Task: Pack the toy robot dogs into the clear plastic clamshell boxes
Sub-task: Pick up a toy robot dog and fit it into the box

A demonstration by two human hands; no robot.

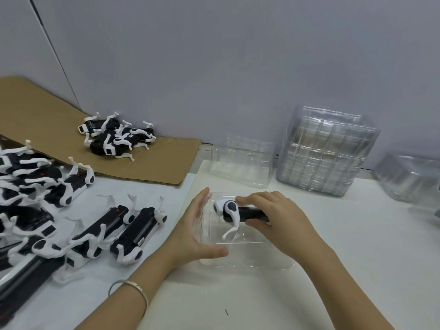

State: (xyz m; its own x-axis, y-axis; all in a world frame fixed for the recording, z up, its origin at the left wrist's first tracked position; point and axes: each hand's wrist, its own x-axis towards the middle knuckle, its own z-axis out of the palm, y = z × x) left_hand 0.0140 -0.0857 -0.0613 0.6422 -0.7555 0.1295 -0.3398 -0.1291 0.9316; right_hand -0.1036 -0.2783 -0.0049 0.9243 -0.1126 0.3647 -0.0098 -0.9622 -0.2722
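A black-and-white toy robot dog (229, 211) lies on its side inside the open clear clamshell box (250, 256) in the middle of the table. My right hand (276, 217) grips the dog's black body from above, fingers curled round it. My left hand (197, 231) rests against the box's left edge with fingers straight and thumb along the front. The lid half (240, 160) of the box stands up behind the dog.
Several loose robot dogs (71, 225) crowd the white sheet at the left. A smaller heap of dogs (114, 135) sits on brown cardboard (35, 120) at the back. A tall stack of clear clamshells (326, 151) and another stack (412, 177) stand at the right.
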